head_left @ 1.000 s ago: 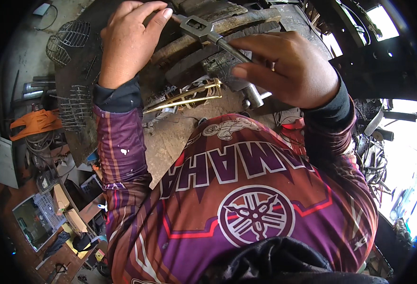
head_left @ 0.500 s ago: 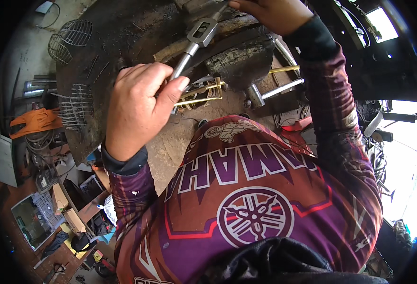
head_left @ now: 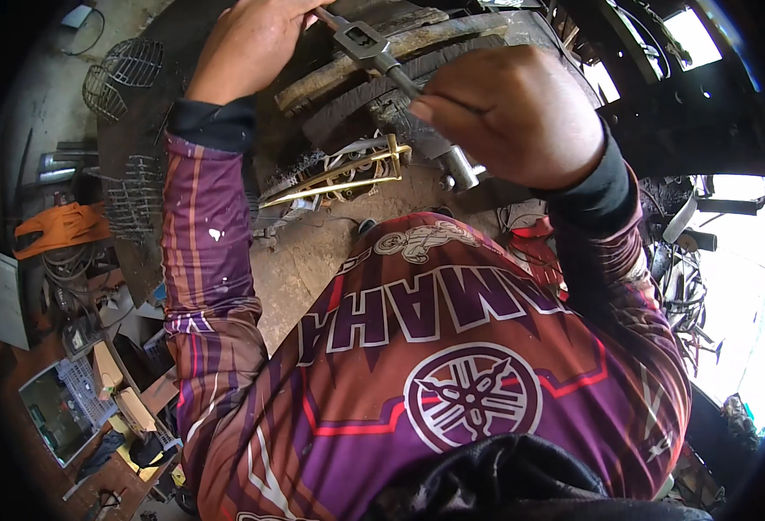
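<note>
A steel tap wrench (head_left: 384, 61), with a square-windowed middle and two long handles, lies slantwise above the workbench (head_left: 200, 130). My left hand (head_left: 245, 50) is closed at its far left handle end, partly cut off by the upper edge of the view. Around the nearer right handle, my right hand (head_left: 513, 117) is closed in a fist with the thumb along the bar. What the wrench's middle turns on, if anything, cannot be made out. Beneath it lie a wooden strip (head_left: 313, 84) and a dark, worn block (head_left: 347, 117).
A steel vise handle (head_left: 460, 169) juts toward me below my right hand. Yellow metal bars (head_left: 339, 181) stick out at the bench's near edge. Wire cages (head_left: 135, 62) and a welded rod grid (head_left: 139, 195) are at left, near an orange cloth (head_left: 62, 227).
The tap wrench has turned clockwise. My left hand has moved up and away, while my right hand has come down toward me; both stay on the handles.
</note>
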Available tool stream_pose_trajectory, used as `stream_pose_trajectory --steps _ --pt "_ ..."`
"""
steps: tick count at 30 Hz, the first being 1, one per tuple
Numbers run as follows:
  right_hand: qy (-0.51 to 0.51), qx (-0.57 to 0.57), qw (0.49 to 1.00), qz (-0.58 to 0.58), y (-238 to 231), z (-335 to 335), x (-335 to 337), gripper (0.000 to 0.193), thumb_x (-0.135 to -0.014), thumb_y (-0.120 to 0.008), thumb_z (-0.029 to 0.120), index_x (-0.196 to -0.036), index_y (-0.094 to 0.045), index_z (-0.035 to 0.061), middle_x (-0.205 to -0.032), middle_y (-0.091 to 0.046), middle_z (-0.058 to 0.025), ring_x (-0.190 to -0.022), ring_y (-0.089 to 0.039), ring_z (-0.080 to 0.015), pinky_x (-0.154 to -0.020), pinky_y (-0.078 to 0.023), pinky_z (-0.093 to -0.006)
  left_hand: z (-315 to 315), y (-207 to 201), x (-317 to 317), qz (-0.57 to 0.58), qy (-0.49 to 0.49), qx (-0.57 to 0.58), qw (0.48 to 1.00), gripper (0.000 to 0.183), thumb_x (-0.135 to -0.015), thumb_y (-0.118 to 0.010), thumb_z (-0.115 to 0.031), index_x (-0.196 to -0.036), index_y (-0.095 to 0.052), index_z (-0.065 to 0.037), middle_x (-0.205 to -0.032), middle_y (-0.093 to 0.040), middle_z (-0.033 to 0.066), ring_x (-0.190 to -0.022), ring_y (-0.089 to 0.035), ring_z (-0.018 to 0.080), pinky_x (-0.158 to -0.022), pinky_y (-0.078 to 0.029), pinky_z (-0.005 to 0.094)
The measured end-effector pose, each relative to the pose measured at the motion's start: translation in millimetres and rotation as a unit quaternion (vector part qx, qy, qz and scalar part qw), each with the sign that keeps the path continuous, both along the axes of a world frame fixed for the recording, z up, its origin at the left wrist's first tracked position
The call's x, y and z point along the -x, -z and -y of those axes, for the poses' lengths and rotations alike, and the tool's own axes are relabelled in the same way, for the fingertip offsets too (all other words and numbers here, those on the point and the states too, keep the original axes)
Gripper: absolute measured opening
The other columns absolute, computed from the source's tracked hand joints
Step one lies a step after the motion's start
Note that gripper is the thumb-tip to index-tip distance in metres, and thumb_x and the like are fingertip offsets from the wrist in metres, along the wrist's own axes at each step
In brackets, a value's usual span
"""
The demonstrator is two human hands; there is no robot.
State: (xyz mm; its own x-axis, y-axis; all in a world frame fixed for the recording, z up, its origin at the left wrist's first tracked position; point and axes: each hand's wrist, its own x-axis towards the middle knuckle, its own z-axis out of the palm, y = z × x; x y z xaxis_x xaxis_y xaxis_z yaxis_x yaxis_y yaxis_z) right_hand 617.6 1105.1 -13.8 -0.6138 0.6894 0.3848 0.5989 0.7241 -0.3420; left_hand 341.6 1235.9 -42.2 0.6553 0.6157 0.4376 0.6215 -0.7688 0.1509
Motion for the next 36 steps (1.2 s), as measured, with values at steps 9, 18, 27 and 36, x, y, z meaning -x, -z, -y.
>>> stream_pose_trajectory --steps 9,18,27,36 --pt "-0.003 0.122 0.992 -0.010 1.3 -1.5 4.5 0.037 -0.093 -0.067 0.039 -0.077 -0.073 0.0055 -0.066 -0.065 -0.0179 -0.064 -0.066 -0.0393 -0.061 -0.053 -0.0492 6.5 1.6 -10.7 -0.024 -0.023 0.045 0.998 0.034 -0.102 -0.053 -0.015 -0.134 -0.064 -0.009 -0.109 -0.073 0.0158 -0.097 -0.072 0.0316 -0.084 -0.054 0.0382" --pt "0.083 0.164 0.983 -0.001 -1.5 18.2 57.7 0.048 -0.091 -0.067 0.050 -0.073 -0.075 0.0066 -0.062 -0.066 -0.0169 -0.061 -0.068 -0.0377 -0.060 -0.056 -0.0471 -6.1 -6.0 -49.2 0.018 0.078 -0.006 0.997 0.032 -0.095 -0.055 -0.004 -0.123 -0.071 -0.004 -0.087 -0.069 0.0196 -0.080 -0.067 0.0344 -0.075 -0.053 0.0424" --pt "0.036 -0.100 0.989 -0.102 20.2 -64.5 -12.1 0.033 -0.091 -0.068 0.024 -0.119 -0.070 0.0059 -0.104 -0.068 -0.0147 -0.094 -0.065 -0.0331 -0.083 -0.054 -0.0412 116.5 -39.8 -39.0 0.090 -0.052 0.070 0.992 0.055 -0.094 -0.075 -0.039 -0.129 -0.064 0.001 -0.119 -0.071 0.0219 -0.105 -0.071 0.0281 -0.092 -0.054 0.0364" --pt "-0.052 -0.165 0.981 0.081 17.7 -105.9 1.0 0.037 -0.092 -0.066 0.023 -0.127 -0.069 0.0124 -0.129 -0.066 -0.0090 -0.121 -0.060 -0.0292 -0.104 -0.045 -0.0449 161.6 -21.0 -34.8 0.033 -0.084 0.049 0.995 0.045 -0.093 -0.069 -0.019 -0.130 -0.062 0.006 -0.112 -0.072 0.0195 -0.107 -0.067 0.0352 -0.096 -0.047 0.0469"
